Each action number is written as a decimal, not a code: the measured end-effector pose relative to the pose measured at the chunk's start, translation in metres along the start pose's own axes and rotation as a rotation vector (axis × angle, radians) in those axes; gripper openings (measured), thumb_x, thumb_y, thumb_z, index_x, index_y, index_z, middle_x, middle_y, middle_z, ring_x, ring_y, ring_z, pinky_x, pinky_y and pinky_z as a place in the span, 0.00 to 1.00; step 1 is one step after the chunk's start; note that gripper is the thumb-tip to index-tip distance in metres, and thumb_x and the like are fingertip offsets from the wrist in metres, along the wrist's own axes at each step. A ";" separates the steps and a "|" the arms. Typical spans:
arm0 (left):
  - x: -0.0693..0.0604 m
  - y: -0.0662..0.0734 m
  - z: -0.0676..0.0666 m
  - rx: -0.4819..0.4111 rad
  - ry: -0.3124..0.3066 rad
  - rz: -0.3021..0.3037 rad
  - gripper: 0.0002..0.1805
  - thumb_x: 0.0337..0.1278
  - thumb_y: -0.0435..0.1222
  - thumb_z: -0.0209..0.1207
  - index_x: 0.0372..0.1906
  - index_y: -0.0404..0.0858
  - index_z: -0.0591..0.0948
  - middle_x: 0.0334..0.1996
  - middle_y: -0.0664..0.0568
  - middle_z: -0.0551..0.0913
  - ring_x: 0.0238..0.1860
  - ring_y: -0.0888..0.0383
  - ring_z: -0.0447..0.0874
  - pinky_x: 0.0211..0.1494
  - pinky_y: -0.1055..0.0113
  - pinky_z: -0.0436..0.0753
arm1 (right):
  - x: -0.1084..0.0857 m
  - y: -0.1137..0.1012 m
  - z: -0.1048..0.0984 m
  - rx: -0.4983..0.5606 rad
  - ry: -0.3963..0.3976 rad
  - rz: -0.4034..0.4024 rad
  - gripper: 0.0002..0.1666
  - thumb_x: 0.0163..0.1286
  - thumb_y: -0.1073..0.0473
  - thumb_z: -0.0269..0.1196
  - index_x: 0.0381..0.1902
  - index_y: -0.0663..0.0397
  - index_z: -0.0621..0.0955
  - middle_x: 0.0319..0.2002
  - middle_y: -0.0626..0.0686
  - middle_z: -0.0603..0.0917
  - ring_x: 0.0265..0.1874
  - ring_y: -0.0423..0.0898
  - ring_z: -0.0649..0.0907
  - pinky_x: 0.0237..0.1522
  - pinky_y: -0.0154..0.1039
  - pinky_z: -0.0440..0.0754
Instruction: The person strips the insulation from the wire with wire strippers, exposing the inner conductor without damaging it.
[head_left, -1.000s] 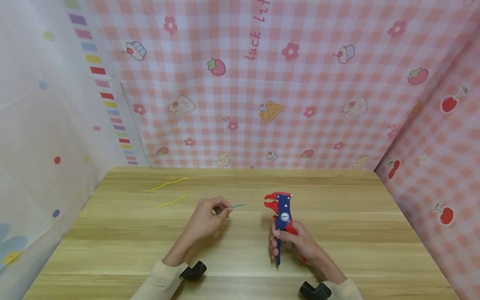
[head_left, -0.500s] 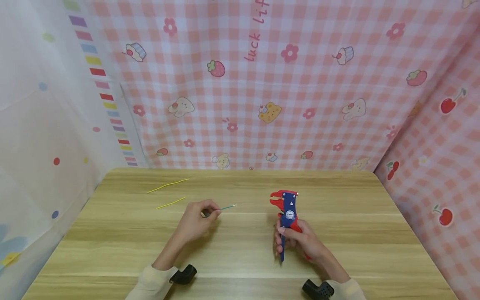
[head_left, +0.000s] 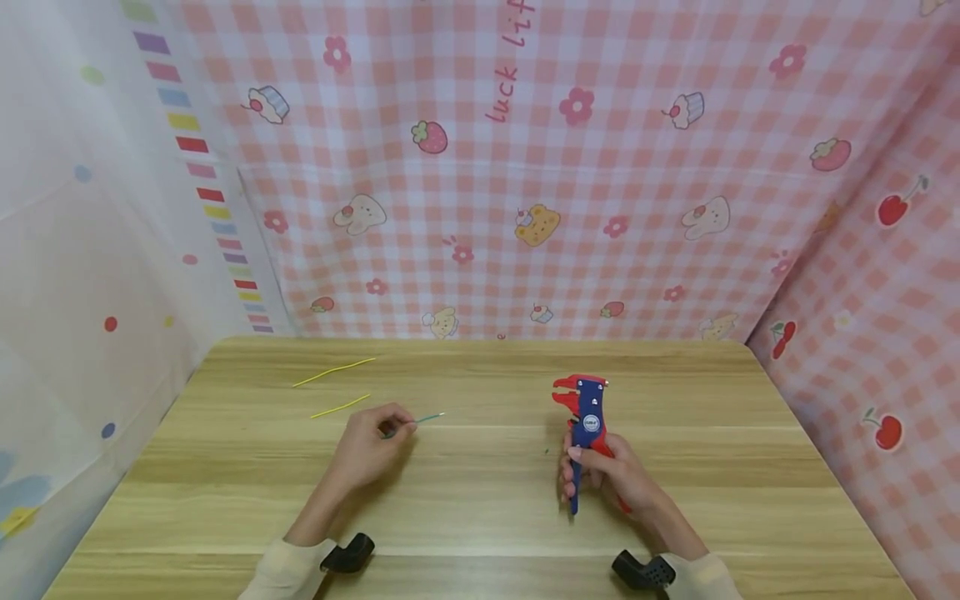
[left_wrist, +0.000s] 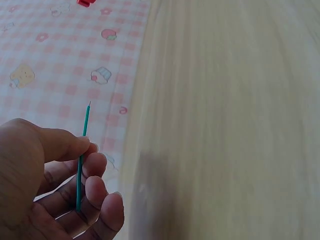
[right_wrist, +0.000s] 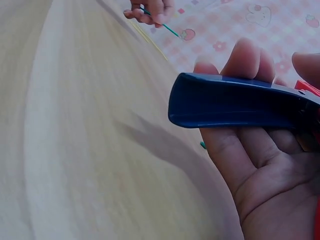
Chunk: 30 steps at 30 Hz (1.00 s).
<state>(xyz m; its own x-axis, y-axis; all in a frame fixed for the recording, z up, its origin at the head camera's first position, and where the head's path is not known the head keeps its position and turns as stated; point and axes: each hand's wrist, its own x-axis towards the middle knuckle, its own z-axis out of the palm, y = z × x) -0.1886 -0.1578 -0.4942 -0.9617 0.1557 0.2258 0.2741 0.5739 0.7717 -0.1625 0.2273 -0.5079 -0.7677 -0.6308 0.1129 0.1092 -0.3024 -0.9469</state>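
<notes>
My left hand [head_left: 371,446] pinches a short green wire [head_left: 429,417] between thumb and index finger. In the left wrist view the green wire [left_wrist: 86,120] has a thin bare tip at its upper end, while its lower part runs across the curled fingers. Over the table's right half, my right hand [head_left: 607,475] grips a blue and red wire stripper [head_left: 590,417] by its handles, its red jaws apart with nothing between them. The blue handle [right_wrist: 235,102] lies across the right fingers in the right wrist view.
Two yellow wires [head_left: 333,372] [head_left: 341,407] lie on the wooden table [head_left: 480,508] at the back left. A tiny green piece [head_left: 547,451] lies left of the right hand. A pink checked cloth [head_left: 465,192] hangs behind the table.
My left hand has moved left with the green wire, away from the stripper. The right hand has shifted slightly right and up with the tool. A tiny green piece now shows on the table.
</notes>
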 end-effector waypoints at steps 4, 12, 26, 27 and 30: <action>-0.003 -0.006 -0.006 0.012 0.014 -0.034 0.04 0.59 0.28 0.66 0.32 0.39 0.87 0.23 0.55 0.84 0.26 0.64 0.76 0.33 0.72 0.75 | -0.002 -0.001 -0.005 0.002 0.015 -0.001 0.08 0.81 0.66 0.46 0.51 0.66 0.69 0.35 0.51 0.85 0.32 0.44 0.87 0.43 0.45 0.89; -0.008 -0.017 -0.017 0.064 0.041 -0.094 0.03 0.57 0.29 0.67 0.32 0.39 0.88 0.24 0.53 0.85 0.26 0.65 0.74 0.33 0.72 0.74 | -0.008 -0.005 -0.016 0.011 0.016 -0.005 0.09 0.82 0.66 0.45 0.52 0.67 0.69 0.35 0.52 0.85 0.33 0.45 0.87 0.44 0.45 0.89; -0.014 -0.027 -0.042 0.166 0.044 -0.187 0.03 0.59 0.32 0.68 0.33 0.40 0.90 0.29 0.52 0.89 0.30 0.62 0.79 0.35 0.70 0.76 | -0.012 0.002 -0.028 0.081 0.005 0.002 0.09 0.82 0.67 0.42 0.52 0.65 0.69 0.36 0.52 0.85 0.34 0.46 0.87 0.45 0.46 0.89; -0.014 -0.027 -0.044 0.172 0.037 -0.185 0.03 0.59 0.32 0.68 0.33 0.40 0.90 0.29 0.52 0.89 0.30 0.62 0.79 0.35 0.70 0.76 | -0.012 0.002 -0.029 0.088 0.004 0.003 0.09 0.82 0.66 0.42 0.52 0.64 0.69 0.36 0.52 0.85 0.34 0.46 0.87 0.45 0.46 0.89; -0.015 -0.027 -0.046 0.186 0.026 -0.165 0.02 0.58 0.31 0.68 0.32 0.39 0.90 0.28 0.52 0.89 0.29 0.64 0.79 0.35 0.71 0.76 | -0.012 0.002 -0.031 0.102 0.008 0.005 0.10 0.83 0.66 0.42 0.53 0.63 0.69 0.36 0.52 0.85 0.34 0.45 0.87 0.46 0.45 0.89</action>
<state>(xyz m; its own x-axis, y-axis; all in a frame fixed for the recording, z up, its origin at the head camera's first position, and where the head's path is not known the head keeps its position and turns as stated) -0.1816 -0.2125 -0.4914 -0.9920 0.0284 0.1229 0.1048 0.7282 0.6773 -0.1722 0.2568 -0.5203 -0.7722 -0.6267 0.1051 0.1764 -0.3702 -0.9121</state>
